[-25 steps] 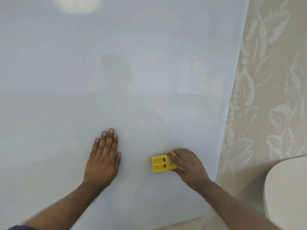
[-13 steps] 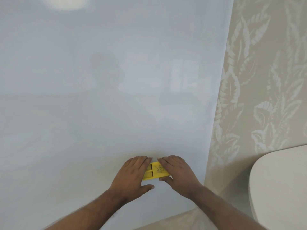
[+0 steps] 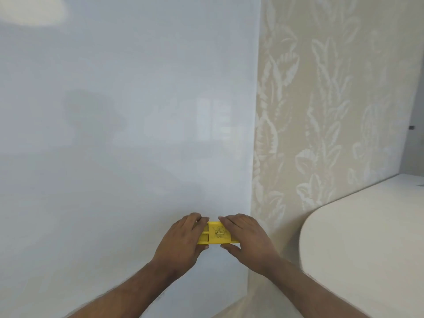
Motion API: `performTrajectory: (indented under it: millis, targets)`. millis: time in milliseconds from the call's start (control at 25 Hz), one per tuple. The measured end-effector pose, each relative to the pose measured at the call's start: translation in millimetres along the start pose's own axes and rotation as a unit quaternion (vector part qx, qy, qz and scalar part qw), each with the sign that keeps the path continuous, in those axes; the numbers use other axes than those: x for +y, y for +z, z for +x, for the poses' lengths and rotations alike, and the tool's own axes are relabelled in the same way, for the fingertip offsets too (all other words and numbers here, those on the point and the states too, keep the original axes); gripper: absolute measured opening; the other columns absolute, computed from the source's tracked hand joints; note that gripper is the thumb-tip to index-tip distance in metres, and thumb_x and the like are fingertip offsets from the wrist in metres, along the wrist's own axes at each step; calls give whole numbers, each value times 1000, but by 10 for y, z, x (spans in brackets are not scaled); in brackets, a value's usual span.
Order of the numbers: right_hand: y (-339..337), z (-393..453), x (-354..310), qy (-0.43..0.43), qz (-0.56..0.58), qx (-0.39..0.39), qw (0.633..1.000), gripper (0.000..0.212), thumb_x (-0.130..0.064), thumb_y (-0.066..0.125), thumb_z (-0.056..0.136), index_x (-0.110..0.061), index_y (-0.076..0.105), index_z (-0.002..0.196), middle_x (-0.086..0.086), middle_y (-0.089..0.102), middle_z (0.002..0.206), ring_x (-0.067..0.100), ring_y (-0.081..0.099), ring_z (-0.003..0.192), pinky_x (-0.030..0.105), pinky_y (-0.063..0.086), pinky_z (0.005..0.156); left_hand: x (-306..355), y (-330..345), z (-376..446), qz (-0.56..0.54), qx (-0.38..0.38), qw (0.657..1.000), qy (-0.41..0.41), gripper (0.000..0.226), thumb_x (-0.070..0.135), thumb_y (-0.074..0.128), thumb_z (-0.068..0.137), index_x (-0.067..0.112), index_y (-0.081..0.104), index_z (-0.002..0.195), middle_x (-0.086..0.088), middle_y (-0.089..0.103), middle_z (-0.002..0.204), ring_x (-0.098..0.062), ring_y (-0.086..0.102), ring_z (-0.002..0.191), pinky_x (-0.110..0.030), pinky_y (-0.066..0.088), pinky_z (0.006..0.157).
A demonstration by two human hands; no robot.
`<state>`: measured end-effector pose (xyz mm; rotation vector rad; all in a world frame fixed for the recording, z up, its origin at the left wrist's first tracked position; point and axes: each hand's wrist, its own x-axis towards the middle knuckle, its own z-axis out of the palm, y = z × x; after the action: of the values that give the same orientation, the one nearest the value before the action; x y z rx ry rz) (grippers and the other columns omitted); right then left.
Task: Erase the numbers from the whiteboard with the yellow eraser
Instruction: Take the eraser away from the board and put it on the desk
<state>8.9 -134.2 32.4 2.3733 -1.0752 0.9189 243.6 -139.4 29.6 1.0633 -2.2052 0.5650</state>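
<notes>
A: Right, nearest the camera, two bare forearms reach up from the bottom edge and meet on the yellow eraser (image 3: 215, 233).

B: And both hands have it?

A: Both. The left hand (image 3: 182, 241) covers the eraser's left end, fingers curled over its top edge and the thumb tucked under its lower edge. The right hand (image 3: 246, 237) does the same on the eraser's right end, fingers bent across the top, thumb (image 3: 231, 248) stretched along just below the eraser.

B: How much of the eraser shows?

A: Only the middle strip between the two hands: yellow plastic with two slots and a small label I can't read.

B: Where does it sit?

A: Flat against the whiteboard (image 3: 128, 138), low on the board and near its right edge. Above the eraser the board reads as plain glossy white with faint reflections; I see no numbers on it.

B: And beyond?

A: Right of the eraser, past the board's edge, is beige wallpaper (image 3: 332, 106) with a pale leaf pattern. Further right and lower, a rounded cream-white surface (image 3: 367, 244), probably furniture, though I cannot tell what.
</notes>
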Motion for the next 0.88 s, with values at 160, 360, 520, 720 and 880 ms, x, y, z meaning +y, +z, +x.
performTrajectory:
  millis: [160,360,520,720,880]
  targets:
    - [-413,-348,173,61,-45,-11,997,59,-49,57,86,-22,47,137,-7,59,123,16,55,108,31,44,96,387,146,311,-40,5,998,56,71,44,88,66,17,63,127,5,65,112,-16,66,98,-27,57,82]
    - [-984,-973,298,146,-99,-33,984,56,-51,54,88,-22,48,136,-6,60,120,18,56,105,30,45,91,1058,343,605,-119,-20,987,110,70,44,87,65,19,64,127,8,67,113,-13,68,98,-24,57,82]
    - [-1377,-1508,291,219,-151,-62,962,59,-57,50,89,-21,50,135,-5,61,118,19,56,103,28,43,89,1679,422,747,-221,-105,962,125,62,36,64,92,19,45,148,7,51,144,-16,51,130,-28,43,106]
    - [-1779,-2075,59,331,-175,-106,921,63,-60,46,91,-25,41,144,-7,56,128,17,48,114,25,34,95,2359,514,773,-296,-171,925,164,63,34,56,100,23,31,157,10,36,158,-11,37,142,-23,31,113]
    - [-1982,-2453,-202,404,-182,-132,887,62,-55,50,93,-28,36,147,-9,54,130,15,45,116,24,32,96,2773,611,670,-306,-234,900,202,64,32,55,101,24,28,158,9,31,163,-13,32,148,-26,26,118]
